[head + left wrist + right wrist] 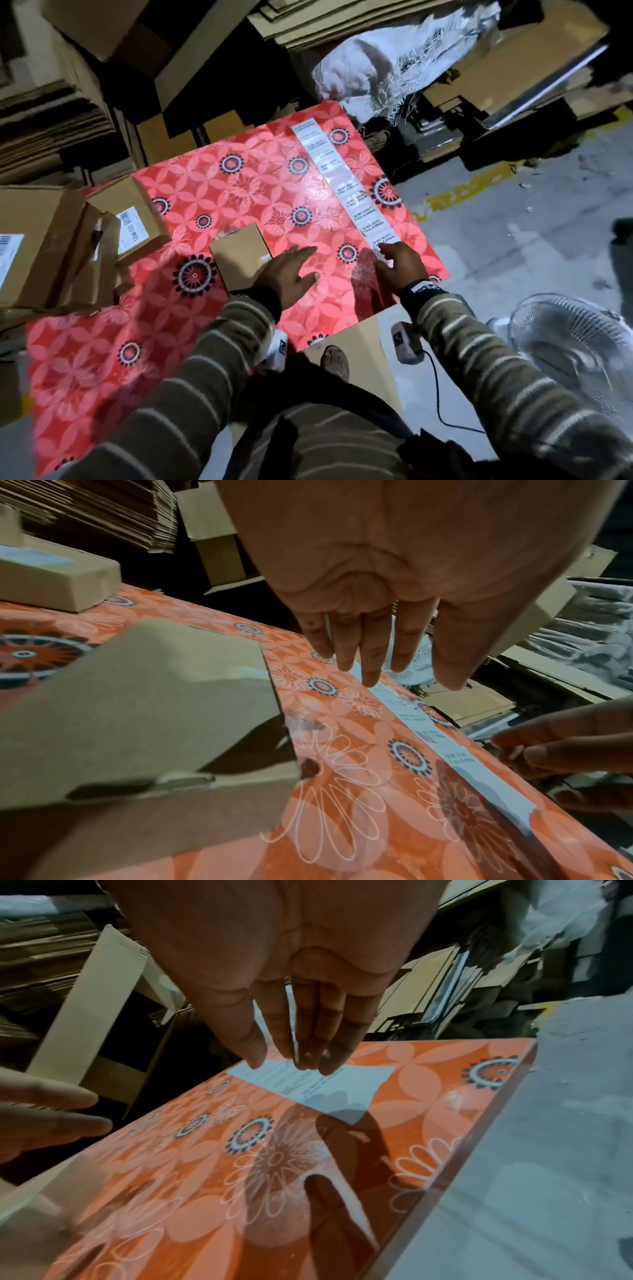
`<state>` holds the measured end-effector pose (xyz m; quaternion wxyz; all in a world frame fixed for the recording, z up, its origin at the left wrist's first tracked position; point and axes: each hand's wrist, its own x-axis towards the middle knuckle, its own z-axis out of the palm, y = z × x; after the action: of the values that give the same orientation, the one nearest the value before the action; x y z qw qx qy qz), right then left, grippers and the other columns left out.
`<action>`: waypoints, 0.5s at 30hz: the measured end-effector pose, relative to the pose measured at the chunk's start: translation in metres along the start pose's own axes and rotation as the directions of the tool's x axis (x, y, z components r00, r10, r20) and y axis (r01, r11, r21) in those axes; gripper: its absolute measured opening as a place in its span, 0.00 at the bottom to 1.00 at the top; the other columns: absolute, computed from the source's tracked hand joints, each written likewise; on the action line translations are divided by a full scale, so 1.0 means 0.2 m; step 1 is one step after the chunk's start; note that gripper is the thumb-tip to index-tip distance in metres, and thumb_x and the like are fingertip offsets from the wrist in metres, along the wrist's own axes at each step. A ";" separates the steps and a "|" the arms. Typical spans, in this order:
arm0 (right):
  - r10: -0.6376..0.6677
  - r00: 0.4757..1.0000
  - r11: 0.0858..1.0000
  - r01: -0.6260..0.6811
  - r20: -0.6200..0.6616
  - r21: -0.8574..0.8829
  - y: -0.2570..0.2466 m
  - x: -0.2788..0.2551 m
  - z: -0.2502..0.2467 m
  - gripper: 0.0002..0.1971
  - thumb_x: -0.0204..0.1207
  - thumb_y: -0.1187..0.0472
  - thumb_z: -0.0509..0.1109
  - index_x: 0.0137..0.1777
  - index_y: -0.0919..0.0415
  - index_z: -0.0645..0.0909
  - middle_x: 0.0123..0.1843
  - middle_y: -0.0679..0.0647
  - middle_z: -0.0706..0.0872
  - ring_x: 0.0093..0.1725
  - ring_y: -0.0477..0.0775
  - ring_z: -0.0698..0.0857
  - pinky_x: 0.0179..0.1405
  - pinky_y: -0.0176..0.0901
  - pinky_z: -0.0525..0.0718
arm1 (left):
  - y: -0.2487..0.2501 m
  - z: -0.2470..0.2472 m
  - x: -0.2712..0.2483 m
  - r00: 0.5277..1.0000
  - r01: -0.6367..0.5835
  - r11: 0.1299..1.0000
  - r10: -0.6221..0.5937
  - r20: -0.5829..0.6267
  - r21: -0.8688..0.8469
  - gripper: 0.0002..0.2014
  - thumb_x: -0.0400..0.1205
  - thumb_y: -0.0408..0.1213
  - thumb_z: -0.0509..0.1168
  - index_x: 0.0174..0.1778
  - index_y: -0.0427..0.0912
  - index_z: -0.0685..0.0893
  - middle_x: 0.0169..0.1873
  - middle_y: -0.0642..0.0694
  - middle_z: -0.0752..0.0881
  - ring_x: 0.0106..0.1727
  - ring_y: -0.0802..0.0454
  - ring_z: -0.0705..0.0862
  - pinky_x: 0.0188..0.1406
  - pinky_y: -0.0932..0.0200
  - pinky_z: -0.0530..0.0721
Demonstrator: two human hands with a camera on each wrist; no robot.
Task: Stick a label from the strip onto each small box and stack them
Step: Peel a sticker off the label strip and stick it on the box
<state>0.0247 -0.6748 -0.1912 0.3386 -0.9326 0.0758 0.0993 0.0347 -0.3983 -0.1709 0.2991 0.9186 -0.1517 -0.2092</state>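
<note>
Left hand flat, empty, beside box; right hand on label strip — pinch unclear.

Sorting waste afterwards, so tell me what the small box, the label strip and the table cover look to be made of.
Small box: plain brown cardboard, matt, with a folded flap edge showing.
Label strip: white printed stickers on a glossy backing, probably coated paper; it glares under the light.
Table cover: red floral sheet, likely plastic or laminate; it mirrors the right hand above it.
</note>
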 end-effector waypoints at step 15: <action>0.052 0.999 0.986 -0.050 0.008 -0.160 0.05 0.22 -0.01 0.09 0.73 0.59 0.76 0.50 0.62 0.90 0.51 0.64 0.88 0.51 0.66 0.86 0.50 0.49 0.80 | 0.20 0.06 0.14 0.998 0.015 0.999 -0.017 0.065 0.029 0.28 0.86 0.49 0.63 0.83 0.55 0.67 0.79 0.48 0.74 0.69 0.48 0.81 0.67 0.56 0.73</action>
<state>0.0654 -0.6879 -0.2064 0.2608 -0.9538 0.0895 0.1195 0.0477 -0.4472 -0.1630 0.2792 0.9166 -0.1571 -0.2393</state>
